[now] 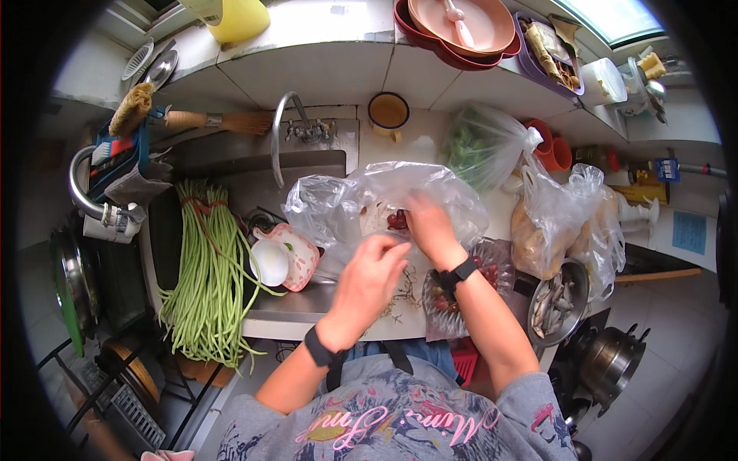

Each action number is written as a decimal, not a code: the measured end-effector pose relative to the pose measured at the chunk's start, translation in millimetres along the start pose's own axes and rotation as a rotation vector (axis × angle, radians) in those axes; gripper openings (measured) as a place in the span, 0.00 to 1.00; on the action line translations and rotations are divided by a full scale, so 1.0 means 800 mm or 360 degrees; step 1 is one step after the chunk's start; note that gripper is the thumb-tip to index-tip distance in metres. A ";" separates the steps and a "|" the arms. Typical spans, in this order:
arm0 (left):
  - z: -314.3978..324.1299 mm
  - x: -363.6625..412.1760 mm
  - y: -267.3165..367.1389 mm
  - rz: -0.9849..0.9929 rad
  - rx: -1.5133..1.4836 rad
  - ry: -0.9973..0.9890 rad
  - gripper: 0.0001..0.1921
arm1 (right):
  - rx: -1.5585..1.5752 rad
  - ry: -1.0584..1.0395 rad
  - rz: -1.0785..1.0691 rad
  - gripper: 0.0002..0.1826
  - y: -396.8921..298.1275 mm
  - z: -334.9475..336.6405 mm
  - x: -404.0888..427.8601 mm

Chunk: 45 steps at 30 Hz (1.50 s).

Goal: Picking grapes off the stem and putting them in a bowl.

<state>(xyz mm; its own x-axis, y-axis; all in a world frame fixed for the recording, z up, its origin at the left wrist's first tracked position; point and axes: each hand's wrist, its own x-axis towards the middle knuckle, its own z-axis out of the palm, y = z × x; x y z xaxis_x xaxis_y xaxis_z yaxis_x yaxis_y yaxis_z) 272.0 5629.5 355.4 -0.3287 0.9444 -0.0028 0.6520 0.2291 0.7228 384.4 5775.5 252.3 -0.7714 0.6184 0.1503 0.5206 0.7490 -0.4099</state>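
A clear plastic bag (pixel 429 178) lies spread on the counter, its mouth towards me, with red grapes (pixel 398 219) visible in it. My right hand (pixel 428 222) reaches into the bag's mouth beside the grapes; it is blurred and its fingertips are partly hidden. Just in front of the bag is my left hand (pixel 377 271), fingers bent, its grip unclear. Thin grape stems (pixel 408 291) are scattered on the counter between my wrists. Under my right forearm sits another plastic bag of grapes (pixel 487 271), partly covered by the arm.
Long green beans (pixel 210 276) lie across the sink at left, near a white bowl (pixel 270 263) and a patterned dish (pixel 300 253). An enamel mug (pixel 388 112) stands behind. At right are a bag of greens (pixel 478 141), bagged potatoes (pixel 536 230) and a metal bowl of fish (pixel 556 305).
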 end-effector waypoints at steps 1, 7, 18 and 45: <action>0.012 0.005 -0.001 0.0250 -0.0121 0.0032 0.17 | 0.0015 -0.0015 0.0020 0.11 0.004 0.003 -0.001; 0.037 0.003 -0.028 0.0077 0.0459 -0.0453 0.13 | -0.0208 -0.0389 0.0124 0.11 0.014 0.001 -0.011; 0.045 0.003 -0.010 0.0257 -0.0122 -0.0513 0.13 | 0.1617 -0.0277 0.1421 0.15 0.041 -0.060 0.001; 0.139 0.057 -0.046 0.0043 0.0235 -0.0344 0.06 | 0.2643 -0.0584 0.1326 0.21 -0.012 -0.121 -0.068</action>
<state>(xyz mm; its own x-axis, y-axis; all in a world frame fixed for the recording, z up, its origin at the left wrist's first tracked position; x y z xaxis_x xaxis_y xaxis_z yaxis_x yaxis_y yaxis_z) 308.7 5690.2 251.8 -0.1664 0.9755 -0.1441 0.7563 0.2200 0.6161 456.8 5758.1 335.1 -0.6890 0.4105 -0.5973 0.0918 -0.7681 -0.6337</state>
